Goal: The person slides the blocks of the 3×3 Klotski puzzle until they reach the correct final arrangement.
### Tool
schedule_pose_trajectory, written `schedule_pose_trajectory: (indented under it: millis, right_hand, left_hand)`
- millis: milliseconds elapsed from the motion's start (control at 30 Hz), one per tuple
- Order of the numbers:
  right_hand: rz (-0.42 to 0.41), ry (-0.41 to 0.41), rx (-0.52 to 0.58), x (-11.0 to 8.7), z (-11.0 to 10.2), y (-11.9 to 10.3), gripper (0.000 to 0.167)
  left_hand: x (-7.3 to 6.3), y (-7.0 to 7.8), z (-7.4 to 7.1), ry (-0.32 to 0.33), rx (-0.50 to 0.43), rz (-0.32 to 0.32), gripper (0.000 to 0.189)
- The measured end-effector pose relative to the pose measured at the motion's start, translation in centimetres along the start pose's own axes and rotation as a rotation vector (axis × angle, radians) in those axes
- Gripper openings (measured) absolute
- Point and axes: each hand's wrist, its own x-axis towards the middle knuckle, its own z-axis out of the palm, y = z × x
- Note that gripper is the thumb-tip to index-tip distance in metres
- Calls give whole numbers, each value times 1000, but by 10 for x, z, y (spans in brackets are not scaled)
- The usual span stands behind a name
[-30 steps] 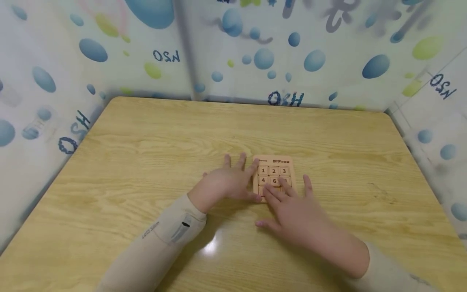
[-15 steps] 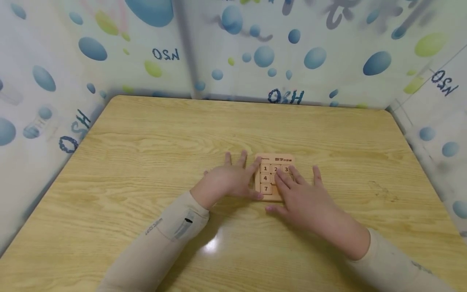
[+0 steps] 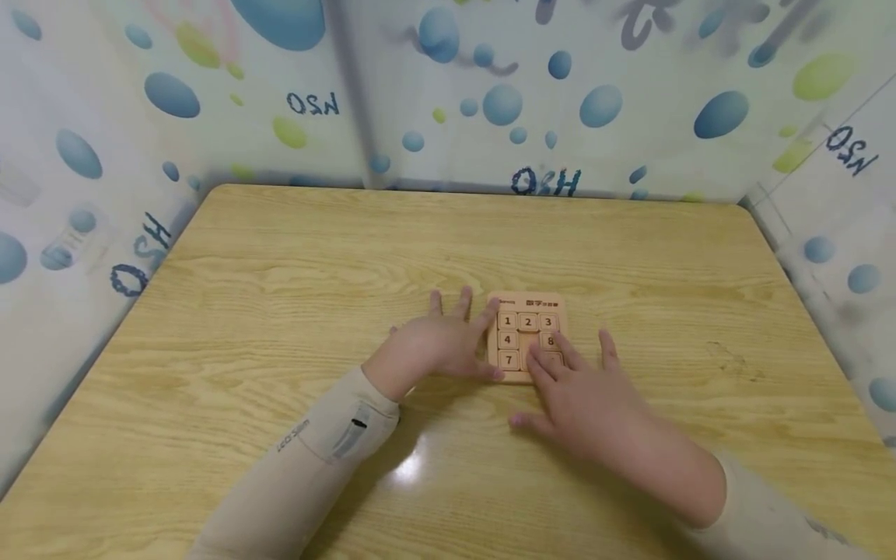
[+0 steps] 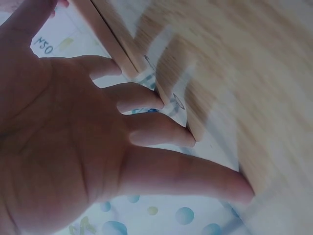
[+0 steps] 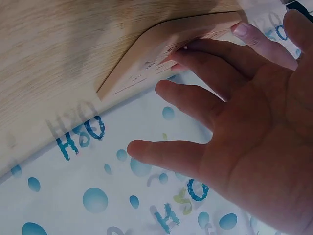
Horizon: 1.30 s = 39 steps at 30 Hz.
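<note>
A wooden sliding number puzzle lies flat on the table. Tiles 1, 2 and 3 form its top row, 4 and 8 show in the middle row with a gap between them, and 7 sits at bottom left. My left hand is spread, its forefinger and thumb touching the puzzle's left edge. From the lower right, my right hand reaches over the tiles with extended fingers, covering part of the bottom row. In the right wrist view the fingers lie against the puzzle board. The left wrist view shows the board's side.
The wood-grain table extends around the puzzle. Behind and beside it hangs a pale curtain printed with blue and green dots and letters. A bright light reflection shows on the tabletop.
My right fingers moved up over the tiles, then back down. The 6 seen earlier at the centre is gone from there, leaving a gap. The left hand has stayed at the edge.
</note>
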Motion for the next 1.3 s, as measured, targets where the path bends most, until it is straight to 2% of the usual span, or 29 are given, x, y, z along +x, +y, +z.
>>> schedule_pose_trajectory:
  millis: [167, 333, 500, 833, 1133, 1300]
  right_hand:
    - [3, 21, 24, -3, 1, 5, 91]
    - [58, 46, 31, -5, 1, 19, 88]
    - [66, 36, 46, -4, 2, 24, 85]
    - [16, 29, 109, 5, 2, 9, 87]
    - [26, -23, 40, -17, 1, 2, 94]
    - [17, -21, 36, -19, 3, -3, 94]
  left_hand:
    - [1, -1, 0, -4, -3, 1, 111]
    - [1, 0, 1, -3, 9, 2, 112]
    - [3, 0, 1, -7, 19, 7, 111]
    - [1, -2, 3, 5, 6, 15, 111]
    - [1, -2, 3, 9, 0, 15, 111]
    - [2, -3, 3, 7, 6, 10, 111]
